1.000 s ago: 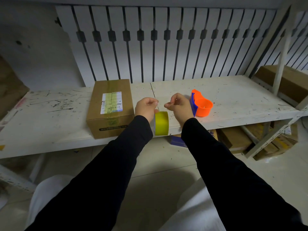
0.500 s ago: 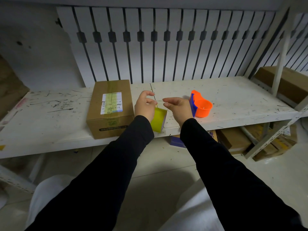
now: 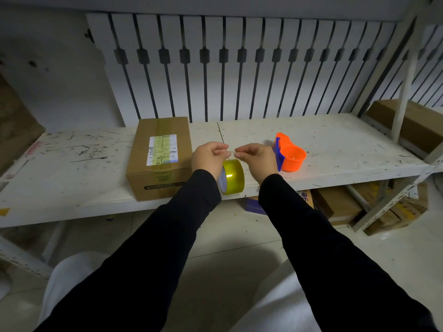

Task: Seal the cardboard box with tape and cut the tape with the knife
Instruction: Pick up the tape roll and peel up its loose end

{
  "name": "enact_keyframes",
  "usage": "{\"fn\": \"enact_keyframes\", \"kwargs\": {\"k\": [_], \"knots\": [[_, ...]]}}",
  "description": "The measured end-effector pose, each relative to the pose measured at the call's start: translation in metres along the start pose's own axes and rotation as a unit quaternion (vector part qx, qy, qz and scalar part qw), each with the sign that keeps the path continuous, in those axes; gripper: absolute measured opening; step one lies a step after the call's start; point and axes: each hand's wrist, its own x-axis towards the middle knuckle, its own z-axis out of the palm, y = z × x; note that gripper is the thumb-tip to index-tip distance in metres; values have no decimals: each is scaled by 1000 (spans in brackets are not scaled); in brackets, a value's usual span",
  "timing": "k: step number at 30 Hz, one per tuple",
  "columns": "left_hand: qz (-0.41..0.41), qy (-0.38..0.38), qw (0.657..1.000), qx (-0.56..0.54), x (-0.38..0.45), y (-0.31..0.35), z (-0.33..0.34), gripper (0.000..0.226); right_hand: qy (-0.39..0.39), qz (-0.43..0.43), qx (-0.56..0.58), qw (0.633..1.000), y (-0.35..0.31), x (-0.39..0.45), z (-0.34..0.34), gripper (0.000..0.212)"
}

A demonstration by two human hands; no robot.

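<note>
A brown cardboard box (image 3: 161,156) with a white label and yellowish tape along its top stands on the white shelf (image 3: 335,149). Just right of it my left hand (image 3: 208,158) and my right hand (image 3: 257,159) are held close together, fingertips pinched on the free end of the tape. The yellow tape roll (image 3: 232,177) hangs below and between them, over the shelf's front edge. An orange and blue tape cutter (image 3: 288,153) lies on the shelf right beside my right hand.
A slatted white panel (image 3: 239,68) leans against the wall behind the shelf. More cardboard boxes (image 3: 340,204) sit under the shelf and another box (image 3: 412,123) on the rack at right. My knees in white trousers are below.
My right hand, open half a second ago, has closed its fingertips on the tape end again. The roll has swung down from a tilted position to hang below both hands.
</note>
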Motion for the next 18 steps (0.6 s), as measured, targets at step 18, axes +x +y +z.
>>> {"fn": "enact_keyframes", "kwargs": {"k": [18], "knots": [[-4,-17,1000,16,4,1,1,7,-42,8,44,998,-1,1,1,8]]}}
